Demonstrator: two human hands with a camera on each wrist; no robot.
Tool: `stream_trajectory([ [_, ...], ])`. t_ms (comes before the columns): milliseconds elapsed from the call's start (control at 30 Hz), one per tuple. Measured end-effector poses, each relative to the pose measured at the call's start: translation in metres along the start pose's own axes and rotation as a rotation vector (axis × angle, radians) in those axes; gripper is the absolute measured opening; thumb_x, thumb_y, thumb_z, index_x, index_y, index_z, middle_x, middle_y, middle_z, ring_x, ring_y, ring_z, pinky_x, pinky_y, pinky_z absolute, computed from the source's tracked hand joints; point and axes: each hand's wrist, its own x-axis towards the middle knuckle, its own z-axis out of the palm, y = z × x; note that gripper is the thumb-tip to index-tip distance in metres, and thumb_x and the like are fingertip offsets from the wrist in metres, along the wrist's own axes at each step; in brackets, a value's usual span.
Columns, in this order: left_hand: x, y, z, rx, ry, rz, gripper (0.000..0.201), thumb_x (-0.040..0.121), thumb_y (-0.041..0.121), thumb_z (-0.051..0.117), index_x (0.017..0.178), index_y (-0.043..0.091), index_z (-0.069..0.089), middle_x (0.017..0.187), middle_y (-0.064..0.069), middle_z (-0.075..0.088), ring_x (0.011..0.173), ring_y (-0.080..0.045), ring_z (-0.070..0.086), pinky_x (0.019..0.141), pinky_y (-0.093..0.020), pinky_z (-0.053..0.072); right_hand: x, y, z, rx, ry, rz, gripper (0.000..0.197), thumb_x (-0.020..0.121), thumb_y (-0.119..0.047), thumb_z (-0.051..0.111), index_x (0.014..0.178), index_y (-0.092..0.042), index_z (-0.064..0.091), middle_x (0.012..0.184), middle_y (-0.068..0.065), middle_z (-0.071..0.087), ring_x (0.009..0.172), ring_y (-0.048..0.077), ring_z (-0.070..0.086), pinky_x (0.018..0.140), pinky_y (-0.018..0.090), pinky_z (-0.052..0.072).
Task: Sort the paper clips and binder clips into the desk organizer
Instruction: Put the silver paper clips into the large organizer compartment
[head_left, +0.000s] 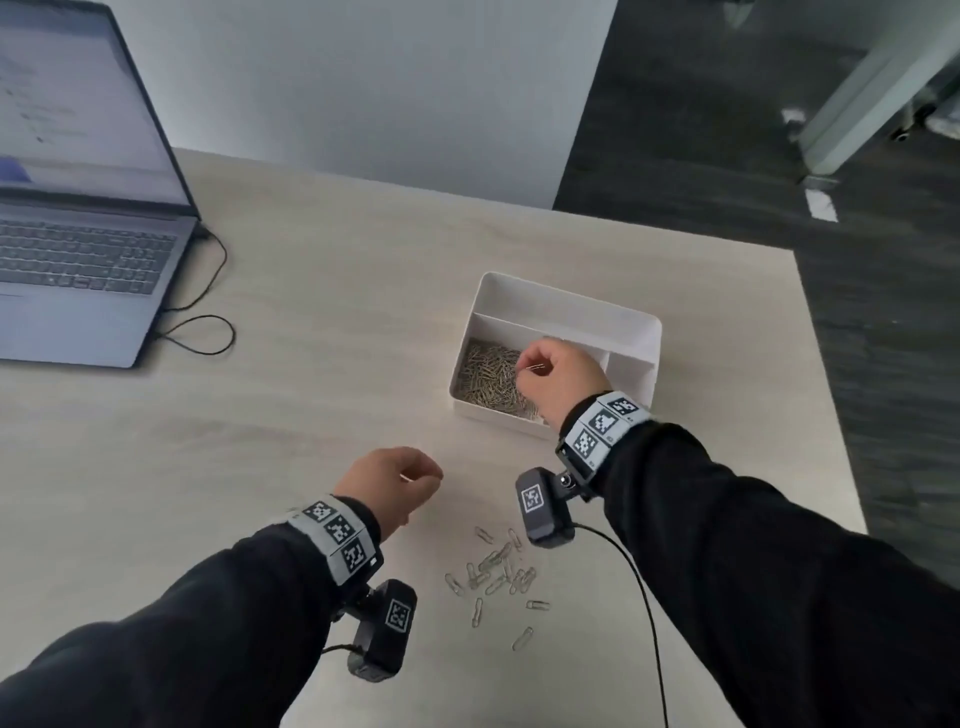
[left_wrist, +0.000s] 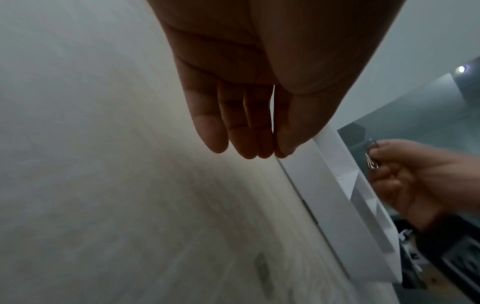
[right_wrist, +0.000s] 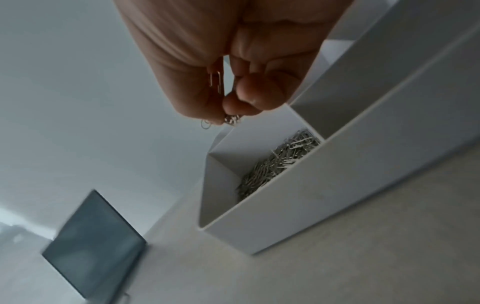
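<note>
A: Silver wire paper clips (right_wrist: 217, 82) are pinched in the right hand (head_left: 558, 379), fingers curled, above the near-left compartment of the white plastic desk organizer (head_left: 641, 332). That compartment already holds a heap of matching clips (head_left: 488, 376).

B: Left hand?

A: The left hand (head_left: 387, 486) hangs over the pale wood-grain counter (head_left: 322, 332), fingers straight and relaxed, holding nothing. A scatter of loose clips (head_left: 493, 574) lies on the counter just beside it.

B: Handling notes?

A: Judged light, stiff and slippery; bunched clips likely interlock. Take hold across the flat loops between thumb and fingertip. Thin wire lying flat probably needs a fingernail edge or a slide. No binder clips are visible.
</note>
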Motion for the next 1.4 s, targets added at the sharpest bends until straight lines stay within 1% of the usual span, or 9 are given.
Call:
stream_trajectory([
  [133, -0.016, -0.027, 0.015, 0.183, -0.057, 0.038, 0.011, 0.083, 0.028, 0.065, 0.081, 0.039, 0.066, 0.083, 0.016, 0.067, 0.072, -0.005, 0.062, 0.072, -0.023, 0.053, 0.010, 0.006, 0.005, -0.232, -0.097, -0.052, 0.012, 0.083, -0.019, 0.065, 0.092, -0.023, 0.072, 0.090, -0.002, 0.071, 0.078, 0.018, 0.064, 0.069, 0.021, 0.044],
  [233, -0.025, -0.037, 0.024, 0.285, -0.096, 0.093, 0.020, 0.082, 0.025, 0.064, 0.098, 0.033, 0.072, 0.094, 0.012, 0.066, 0.088, -0.009, 0.064, 0.086, -0.023, 0.050, -0.003, 0.017, 0.006, -0.282, -0.088, -0.106, 0.022, 0.086, -0.020, 0.064, 0.107, -0.020, 0.071, 0.108, -0.002, 0.069, 0.096, 0.016, 0.062, 0.081, 0.018, 0.038],
  [333, -0.029, -0.040, 0.031, 0.392, -0.116, 0.161, 0.039, 0.079, 0.020, 0.060, 0.116, 0.029, 0.067, 0.102, 0.008, 0.060, 0.097, -0.014, 0.061, 0.093, -0.027, 0.048, -0.034, 0.031, 0.004, -0.285, -0.054, -0.153, 0.020, 0.089, -0.023, 0.060, 0.107, -0.024, 0.069, 0.105, -0.007, 0.062, 0.090, 0.008, 0.057, 0.084, 0.023, 0.045],
  [433, -0.030, -0.040, 0.037, 0.417, -0.130, 0.180, 0.049, 0.074, 0.027, 0.062, 0.123, 0.031, 0.060, 0.110, 0.011, 0.051, 0.098, -0.012, 0.059, 0.095, -0.029, 0.049, -0.074, 0.057, 0.013, -0.330, -0.258, -0.148, 0.026, 0.087, -0.025, 0.061, 0.112, -0.024, 0.066, 0.105, -0.008, 0.054, 0.079, 0.003, 0.050, 0.083, 0.026, 0.045],
  [567, -0.030, -0.036, 0.049, 0.491, -0.139, 0.256, 0.057, 0.077, 0.029, 0.064, 0.133, 0.029, 0.052, 0.128, 0.005, 0.049, 0.111, -0.017, 0.057, 0.099, -0.028, 0.045, -0.117, 0.093, 0.032, -0.525, -0.488, -0.176, 0.055, 0.085, -0.024, 0.057, 0.139, -0.022, 0.048, 0.128, 0.000, 0.045, 0.110, 0.018, 0.047, 0.100, 0.030, 0.040],
  [700, -0.037, -0.031, 0.071, 0.612, -0.154, 0.310, 0.074, 0.076, 0.035, 0.062, 0.145, 0.030, 0.034, 0.132, 0.004, 0.042, 0.119, -0.023, 0.047, 0.103, -0.033, 0.043, -0.149, 0.100, 0.045, -0.544, -0.449, -0.230, 0.063, 0.081, -0.018, 0.053, 0.142, -0.028, 0.039, 0.128, -0.001, 0.040, 0.113, 0.024, 0.041, 0.094, 0.039, 0.045],
  [967, -0.060, -0.032, 0.093, 0.607, -0.212, 0.456, 0.058, 0.080, 0.027, 0.058, 0.137, 0.034, 0.046, 0.124, 0.003, 0.046, 0.116, -0.021, 0.047, 0.101, -0.033, 0.043, -0.176, 0.114, 0.041, -0.542, -0.508, -0.359, 0.059, 0.083, -0.025, 0.055, 0.140, -0.028, 0.042, 0.128, -0.003, 0.041, 0.115, 0.022, 0.039, 0.097, 0.038, 0.042],
  [1167, -0.060, -0.048, 0.074, 0.524, -0.059, 0.302, 0.067, 0.066, 0.058, 0.071, 0.126, 0.037, 0.048, 0.123, 0.010, 0.042, 0.116, -0.015, 0.046, 0.098, -0.032, 0.046, -0.186, 0.131, 0.032, -0.459, -0.394, -0.207, 0.070, 0.080, -0.048, 0.066, 0.142, -0.027, 0.040, 0.130, -0.007, 0.039, 0.119, 0.014, 0.038, 0.106, 0.029, 0.035],
  [1400, -0.062, -0.043, 0.084, 0.568, -0.092, 0.312, 0.048, 0.074, 0.043, 0.072, 0.117, 0.032, 0.055, 0.117, 0.008, 0.049, 0.110, -0.017, 0.053, 0.095, -0.030, 0.045, -0.185, 0.120, 0.054, -0.420, -0.365, -0.182, 0.043, 0.089, -0.028, 0.060, 0.131, -0.020, 0.053, 0.124, 0.000, 0.049, 0.113, 0.020, 0.050, 0.097, 0.030, 0.041],
])
